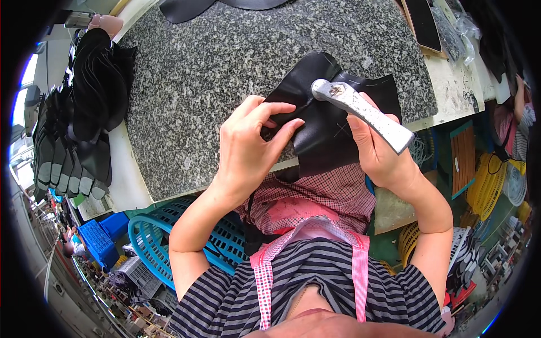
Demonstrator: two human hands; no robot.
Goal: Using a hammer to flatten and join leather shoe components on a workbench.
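Note:
A black leather piece (324,138), cut in an irregular shape with faint marks on it, lies at the near edge of the speckled stone slab (203,107) and hangs partly over it. My left hand (248,138) has the leather's left edge between thumb and fingers. My right hand (386,155) is closed round a hammer with a worn whitish metal head (366,115). The hammer head is above the leather, its rounded face over the fold; whether it touches cannot be made out. The handle is mostly hidden by my hand and the head.
Stacked black leather pieces (98,84) hang at the slab's left. More black leather (189,8) lies at the far edge. A phone (422,25) and clear plastic bags (453,34) are at the far right. Below the table stand a blue basket (149,248) and yellow baskets (486,183).

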